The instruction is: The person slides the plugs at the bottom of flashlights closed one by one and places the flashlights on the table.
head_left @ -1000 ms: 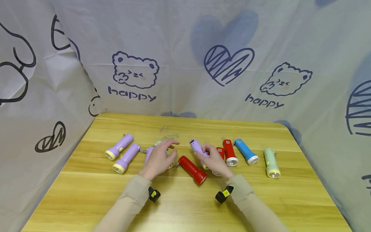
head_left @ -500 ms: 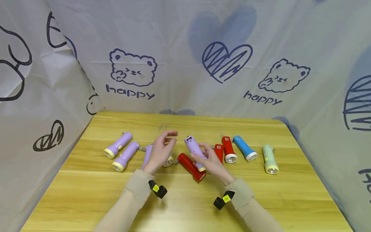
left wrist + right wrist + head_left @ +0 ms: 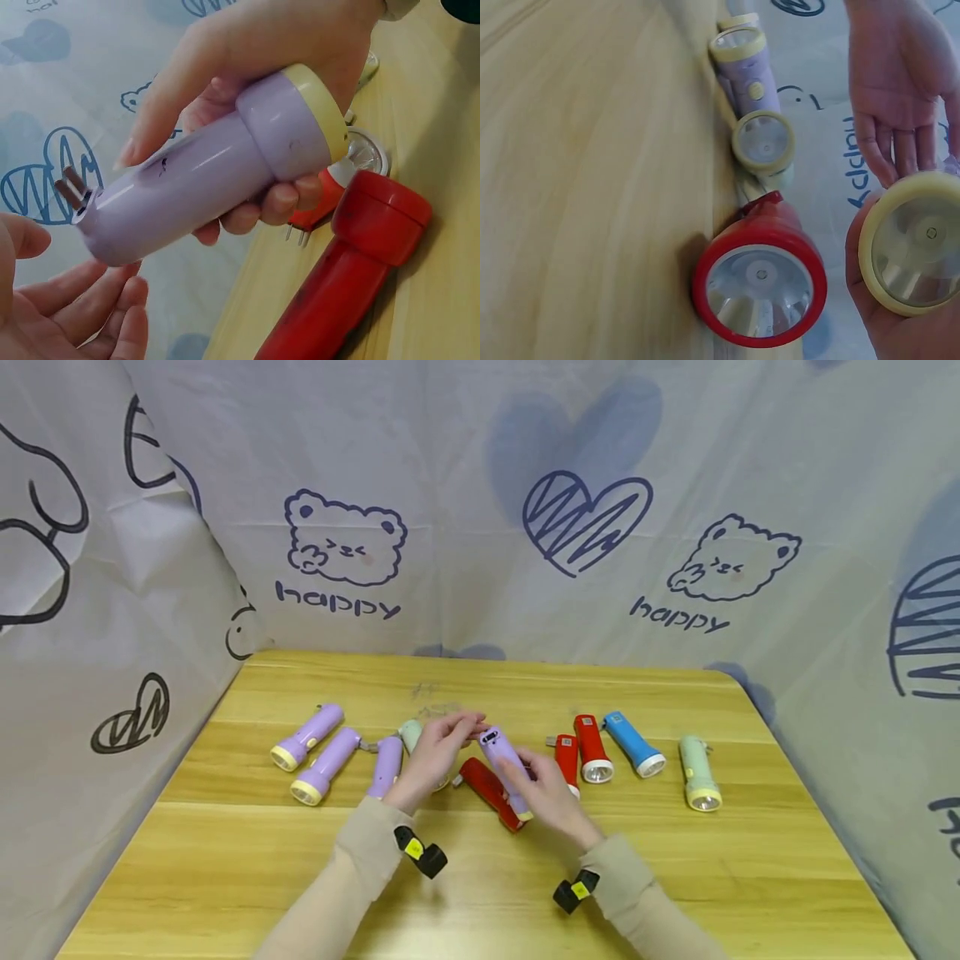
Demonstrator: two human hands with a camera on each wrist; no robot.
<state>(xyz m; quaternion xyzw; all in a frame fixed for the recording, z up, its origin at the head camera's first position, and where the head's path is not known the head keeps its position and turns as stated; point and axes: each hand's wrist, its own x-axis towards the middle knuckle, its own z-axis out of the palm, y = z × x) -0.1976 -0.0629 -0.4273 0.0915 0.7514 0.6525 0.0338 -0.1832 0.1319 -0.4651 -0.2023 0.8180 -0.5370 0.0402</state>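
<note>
In the head view, my right hand [image 3: 550, 792] grips a purple flashlight [image 3: 501, 762] above the table, its tail end tilted up and away. Two plug prongs [image 3: 71, 189] stick out of that tail in the left wrist view. Beside the tail is my left hand [image 3: 437, 753], its fingers loosely extended and nothing gripped in them; whether the fingertips touch the flashlight I cannot tell. Below the held flashlight lies a red flashlight [image 3: 480, 782], partly covered by it. The yellow-rimmed lens [image 3: 930, 236] of the held flashlight faces the right wrist camera.
On the wooden table [image 3: 480, 893], purple flashlights [image 3: 315, 731] and a green flashlight [image 3: 412, 735] lie to the left. Red flashlights [image 3: 592, 747], a blue flashlight [image 3: 632, 742] and another green flashlight [image 3: 698, 768] lie to the right. A printed cloth [image 3: 465, 543] hangs behind.
My right hand has lifted the purple flashlight and brought it left over the red flashlight. My left hand has moved right, close to its tail end.
</note>
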